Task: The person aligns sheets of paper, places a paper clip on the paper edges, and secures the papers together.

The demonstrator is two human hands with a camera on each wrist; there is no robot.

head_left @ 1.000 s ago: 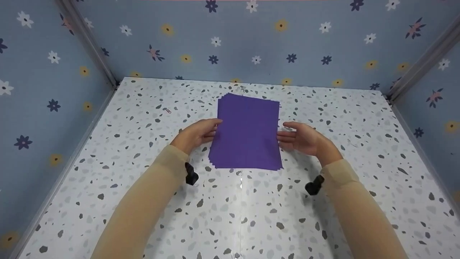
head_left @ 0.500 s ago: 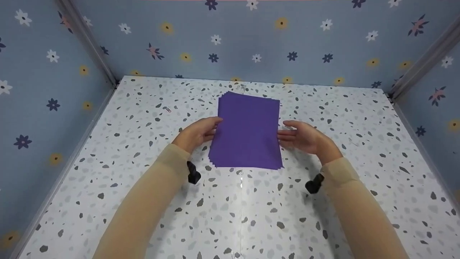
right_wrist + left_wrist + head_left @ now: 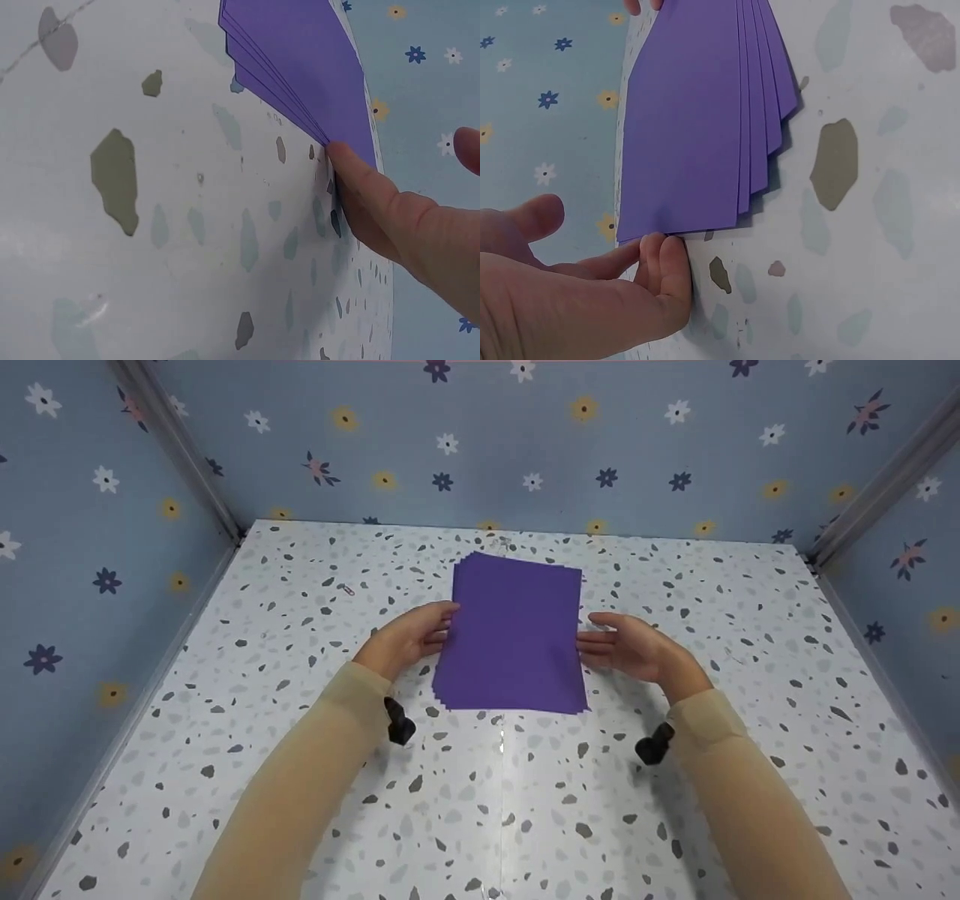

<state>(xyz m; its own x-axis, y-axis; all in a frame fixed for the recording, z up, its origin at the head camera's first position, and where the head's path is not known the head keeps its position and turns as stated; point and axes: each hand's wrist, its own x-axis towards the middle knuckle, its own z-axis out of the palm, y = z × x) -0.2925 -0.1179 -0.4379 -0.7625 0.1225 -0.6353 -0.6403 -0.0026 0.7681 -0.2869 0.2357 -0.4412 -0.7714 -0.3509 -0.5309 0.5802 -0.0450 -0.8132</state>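
A loosely squared stack of purple paper sheets [image 3: 517, 634] lies flat, its sheets fanned at the lower left corner in the head view. At its left edge is my left hand [image 3: 409, 637]; in the left wrist view the fingertips [image 3: 660, 259] touch the sheets' side and the thumb stands raised off the paper. My right hand [image 3: 637, 649] is at the opposite edge, fingers stretched towards it and thumb apart. One fingertip [image 3: 341, 154] meets the sheet edges in the right wrist view. Neither hand grips the stack.
A small red paper clip [image 3: 348, 591] lies left of the stack on the white speckled table [image 3: 487, 810]. Blue flowered panels [image 3: 517, 435] stand behind the table and along both sides. Each wrist carries a black camera mount [image 3: 654, 744].
Both hands stay at the stack's sides almost unmoved, and the sheets keep their place. Only a slight shift of the whole head view shows.
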